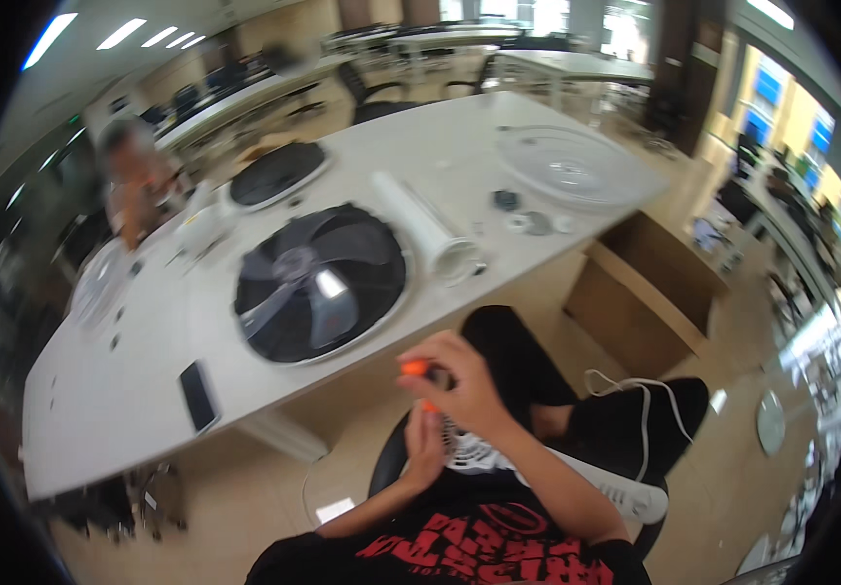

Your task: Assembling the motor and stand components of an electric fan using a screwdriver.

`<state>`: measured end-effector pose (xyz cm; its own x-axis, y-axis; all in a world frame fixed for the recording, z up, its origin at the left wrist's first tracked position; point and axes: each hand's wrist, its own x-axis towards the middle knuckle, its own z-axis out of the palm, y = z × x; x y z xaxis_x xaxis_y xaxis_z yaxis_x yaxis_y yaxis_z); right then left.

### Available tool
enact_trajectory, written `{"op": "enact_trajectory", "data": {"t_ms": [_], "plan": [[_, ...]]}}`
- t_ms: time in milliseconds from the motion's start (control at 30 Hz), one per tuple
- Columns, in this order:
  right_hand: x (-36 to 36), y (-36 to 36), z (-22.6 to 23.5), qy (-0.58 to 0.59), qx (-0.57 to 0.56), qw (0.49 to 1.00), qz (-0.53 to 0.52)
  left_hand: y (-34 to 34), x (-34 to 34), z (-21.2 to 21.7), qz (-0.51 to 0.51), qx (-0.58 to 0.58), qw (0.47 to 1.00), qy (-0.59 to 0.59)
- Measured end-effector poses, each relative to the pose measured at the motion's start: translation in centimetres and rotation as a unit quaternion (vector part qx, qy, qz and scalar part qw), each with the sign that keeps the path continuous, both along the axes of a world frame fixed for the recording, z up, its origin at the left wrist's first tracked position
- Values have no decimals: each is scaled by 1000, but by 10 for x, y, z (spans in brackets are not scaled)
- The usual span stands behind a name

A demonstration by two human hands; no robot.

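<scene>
Head view, looking down over the lap, away from the tabletop (148,370): right hand (459,385) curled shut around an orange-handled tool (417,369), apparently a screwdriver, its tip aimed down at a small white vented fan part (459,450) held over the lap. Left hand (423,444) cupped beneath, closed on that part's left side, fingers largely hidden, so the exact grip hard to make out. Both hands close together, well clear of the tabletop's near edge. On the tabletop, near the middle of the near edge: a large fan guard with dark blades (321,283) lying flat. Just beside it toward the right: a white tube (427,226) lying on its side, open end facing the near edge. Toward the far right corner: a clear grille (569,166) with a few small round bits (528,216) loose before it. Near the left end of the near edge: a dark phone (198,395). At the far left edge: another person, blurred. A white cord (635,400) trailing across the right knee. Likely troubles, as a judgement: tool tip slipping off the part and jabbing the supporting palm, since nothing firm backs the work; a freed screw dropping to the floor (732,468) with no tray beneath; the cord snagging on a forearm.
</scene>
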<state>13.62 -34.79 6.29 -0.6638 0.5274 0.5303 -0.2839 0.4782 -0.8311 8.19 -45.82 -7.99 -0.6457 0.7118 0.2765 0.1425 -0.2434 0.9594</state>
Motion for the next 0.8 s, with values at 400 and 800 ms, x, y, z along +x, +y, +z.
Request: {"op": "enact_trajectory", "data": {"t_ms": [400, 800], "plan": [[7, 3, 0, 20, 67, 996, -47, 19, 0, -5, -65, 45, 996, -46], [13, -2, 10, 3, 20, 997, -71, 21, 11, -25, -81, 76, 990, -91]]}}
